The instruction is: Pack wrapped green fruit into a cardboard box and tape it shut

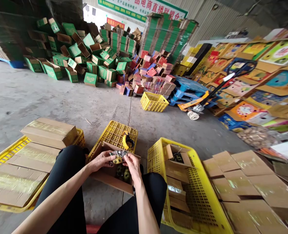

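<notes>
Yellow, dark-spotted lump in shiny clear plastic (118, 159) is above an open brown cardboard box (111, 181); fingers of the left hand (100, 161) and right hand (133, 164) pinch its two sides, maybe keeping it steady.

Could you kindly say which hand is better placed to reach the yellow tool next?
Probably the right hand: it is nearer the yellow tool, though it and the left hand both hold the packet.

I count one open carton (110, 181) beneath my two hands (100, 162) (133, 165); one tape dispenser (125, 139) and two yellow crates (112, 133) (153, 104) beyond them; one more crate (9, 153) (155, 156) either side.
</notes>
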Motion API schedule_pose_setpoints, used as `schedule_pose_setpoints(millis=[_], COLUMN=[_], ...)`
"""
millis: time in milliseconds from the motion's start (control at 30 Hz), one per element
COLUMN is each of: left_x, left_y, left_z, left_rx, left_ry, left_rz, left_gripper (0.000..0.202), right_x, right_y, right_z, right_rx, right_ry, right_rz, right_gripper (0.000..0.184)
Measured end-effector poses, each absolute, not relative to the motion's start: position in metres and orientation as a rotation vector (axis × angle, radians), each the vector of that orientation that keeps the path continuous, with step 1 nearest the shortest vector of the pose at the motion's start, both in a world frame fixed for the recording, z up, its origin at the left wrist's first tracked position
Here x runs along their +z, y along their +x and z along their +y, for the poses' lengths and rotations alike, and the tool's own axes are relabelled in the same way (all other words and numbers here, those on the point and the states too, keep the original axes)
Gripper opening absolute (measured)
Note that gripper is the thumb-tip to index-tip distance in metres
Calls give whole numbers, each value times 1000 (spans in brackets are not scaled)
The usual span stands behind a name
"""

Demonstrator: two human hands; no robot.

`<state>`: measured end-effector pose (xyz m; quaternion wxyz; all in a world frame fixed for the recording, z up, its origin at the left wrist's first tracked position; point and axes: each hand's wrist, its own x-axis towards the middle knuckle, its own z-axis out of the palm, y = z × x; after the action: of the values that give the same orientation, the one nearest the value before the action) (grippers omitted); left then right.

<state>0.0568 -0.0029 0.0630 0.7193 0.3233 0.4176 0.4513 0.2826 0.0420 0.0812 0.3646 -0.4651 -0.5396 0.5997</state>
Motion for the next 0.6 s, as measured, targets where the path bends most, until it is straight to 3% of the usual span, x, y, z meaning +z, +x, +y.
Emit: schedule_pose_setpoints(millis=[267, 600], left_x=[64, 54], left_y=[54, 59], left_z=[-3, 1], left_rx=[1050, 1053], left_ry=[771, 725], left_rz=[916, 932], left_gripper=[54, 61], right_x=[82, 76], right_y=[281, 281], right_z=[42, 45], right_rx=[1545, 1472], right_ry=[-1189, -1275], right_rz=[-1309, -1207], right_gripper=[57, 52])
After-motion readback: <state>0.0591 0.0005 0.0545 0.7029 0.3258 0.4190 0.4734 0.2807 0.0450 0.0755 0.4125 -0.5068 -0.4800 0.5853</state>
